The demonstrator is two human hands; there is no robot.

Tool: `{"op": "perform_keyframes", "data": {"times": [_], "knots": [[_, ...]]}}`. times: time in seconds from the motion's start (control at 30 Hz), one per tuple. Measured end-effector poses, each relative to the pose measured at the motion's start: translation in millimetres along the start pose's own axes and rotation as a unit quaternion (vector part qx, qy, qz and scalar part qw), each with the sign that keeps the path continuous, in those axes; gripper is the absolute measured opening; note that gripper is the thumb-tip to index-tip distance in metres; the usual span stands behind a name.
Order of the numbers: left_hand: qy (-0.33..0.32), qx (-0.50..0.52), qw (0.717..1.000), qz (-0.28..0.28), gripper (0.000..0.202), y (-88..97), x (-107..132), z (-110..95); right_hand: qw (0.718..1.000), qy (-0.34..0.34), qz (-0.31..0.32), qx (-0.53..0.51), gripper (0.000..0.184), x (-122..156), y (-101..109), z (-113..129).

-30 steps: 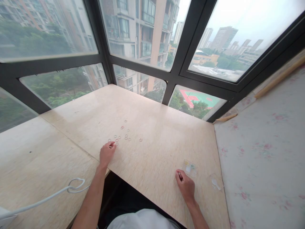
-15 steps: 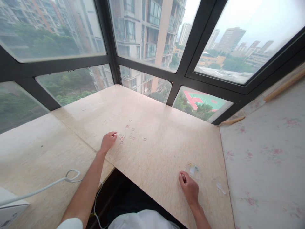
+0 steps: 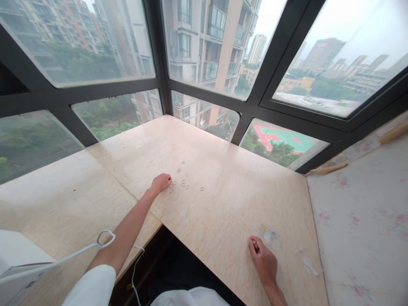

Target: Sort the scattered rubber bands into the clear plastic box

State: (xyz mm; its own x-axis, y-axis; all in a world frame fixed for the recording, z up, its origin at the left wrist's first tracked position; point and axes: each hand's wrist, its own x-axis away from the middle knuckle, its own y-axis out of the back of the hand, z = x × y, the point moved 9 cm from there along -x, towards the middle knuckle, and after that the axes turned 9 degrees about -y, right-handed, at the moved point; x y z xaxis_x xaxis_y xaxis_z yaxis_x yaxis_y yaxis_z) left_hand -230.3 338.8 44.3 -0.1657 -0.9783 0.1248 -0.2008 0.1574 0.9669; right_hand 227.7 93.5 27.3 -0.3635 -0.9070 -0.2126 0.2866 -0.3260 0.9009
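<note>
My left hand (image 3: 161,183) rests at the left edge of a loose group of small thin rings, its fingers pinched together over the nearest one. What lies between those fingertips is hidden. Several rings are grey or silvery, such as the ring at the right of the group (image 3: 202,189); a reddish ring (image 3: 179,170) lies farther back. My right hand (image 3: 264,258) is curled into a loose fist on the tabletop near the front edge; I cannot make out whether anything is in it. Just beyond it sits a clear, shallow plastic box (image 3: 271,236) with small yellowish and greenish pieces.
The pale marbled tabletop (image 3: 207,229) runs back to dark-framed windows (image 3: 204,94). A small translucent piece (image 3: 310,266) lies by the papered wall (image 3: 360,238) at right. A white cable (image 3: 76,253) loops beside a white box (image 3: 22,259) at left.
My left hand has moved right, its fingertips now covering the nearest ring. My right hand keeps its place by the box. The whole view has turned slightly left.
</note>
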Motion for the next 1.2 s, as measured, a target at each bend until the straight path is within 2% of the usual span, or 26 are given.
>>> {"op": "perform_keyframes", "data": {"times": [0.2,0.33,0.5,0.63,0.77,0.83,0.9,0.97,1.03,1.1,1.2], "knots": [[-0.030,-0.006,0.999,0.042,0.010,-2.2,-5.4,-3.7,1.000,0.002,-0.004,0.003,0.060,0.6,-1.5,-1.1],[-0.036,0.015,0.998,0.042,0.007,-3.0,-3.8,-5.4,1.000,-0.001,0.003,0.001,0.059,0.2,-2.5,-1.4],[-0.042,0.077,0.996,-0.015,0.007,3.9,0.7,-17.9,1.000,-0.003,0.004,-0.010,0.058,-0.2,-2.4,-0.9],[-0.061,0.156,0.984,-0.065,0.012,13.7,1.2,-46.3,1.000,-0.001,0.000,-0.021,0.057,-0.6,-2.1,-0.5],[-0.099,0.246,0.962,-0.069,0.017,17.5,1.1,-100.9,0.999,-0.001,0.003,-0.037,0.054,-1.4,-1.2,1.1],[-0.125,0.336,0.932,-0.054,0.020,14.6,3.0,-139.0,0.999,-0.002,0.008,-0.047,0.050,-1.8,-0.6,2.5],[-0.151,0.427,0.891,-0.031,0.022,8.4,6.9,-182.7,0.998,-0.004,0.014,-0.060,0.045,-2.4,0.1,3.9],[-0.176,0.474,0.863,-0.004,0.022,-1.9,13.2,-229.6,0.997,-0.007,0.020,-0.073,0.041,-3.3,1.1,5.2],[-0.201,0.488,0.849,0.022,0.020,-16.2,21.7,-277.6,0.996,-0.007,0.026,-0.087,0.037,-3.6,2.4,7.1],[-0.231,0.486,0.841,0.048,0.019,-32.4,32.4,-325.0,0.994,-0.009,0.033,-0.105,0.033,-2.6,4.1,8.2],[-0.279,0.449,0.846,0.068,0.016,-53.9,48.2,-387.0,0.991,-0.009,0.037,-0.132,0.025,3.1,8.3,9.4]]}}
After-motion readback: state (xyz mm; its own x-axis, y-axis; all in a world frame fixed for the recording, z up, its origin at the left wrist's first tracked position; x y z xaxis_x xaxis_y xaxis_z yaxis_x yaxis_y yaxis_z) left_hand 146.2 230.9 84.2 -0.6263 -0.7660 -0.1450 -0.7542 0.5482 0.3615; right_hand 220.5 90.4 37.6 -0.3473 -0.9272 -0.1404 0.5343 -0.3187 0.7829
